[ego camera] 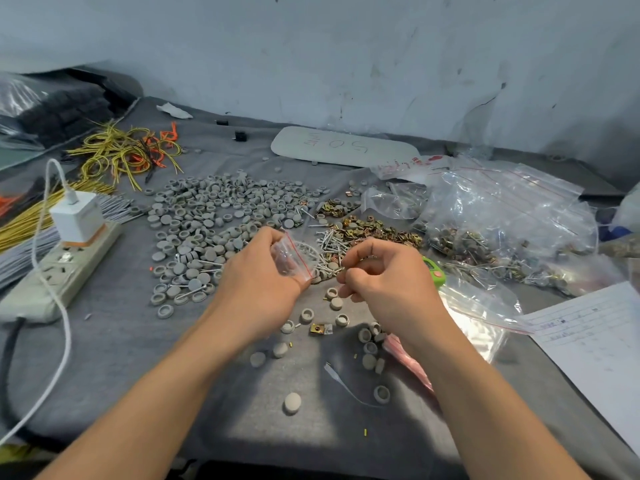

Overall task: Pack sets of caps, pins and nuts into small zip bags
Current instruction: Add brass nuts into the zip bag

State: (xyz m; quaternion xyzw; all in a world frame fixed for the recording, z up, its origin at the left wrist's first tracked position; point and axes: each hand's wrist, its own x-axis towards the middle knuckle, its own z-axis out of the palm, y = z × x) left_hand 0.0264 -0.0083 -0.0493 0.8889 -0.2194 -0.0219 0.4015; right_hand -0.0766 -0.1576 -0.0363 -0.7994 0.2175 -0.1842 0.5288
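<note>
My left hand [258, 268] grips a small clear zip bag [291, 258] with a red seal line, held above the grey cloth. My right hand [384, 275] is beside it, fingers curled, pinching small parts that are mostly hidden. A wide heap of grey caps [221, 216] spreads behind the left hand. Silver pins [329, 242] lie in a pile just beyond both hands. Brass-coloured nuts [377, 228] lie behind the right hand. A few loose caps [341, 319] and one nut [317, 329] sit below the hands.
A power strip [59, 271] with a white charger [78, 218] lies at left, near yellow and orange wires [124, 152]. Large clear bags of filled sets [502, 223] sit at right. A paper sheet [595, 348], empty zip bags [481, 306] and a green counter [434, 270] are nearby.
</note>
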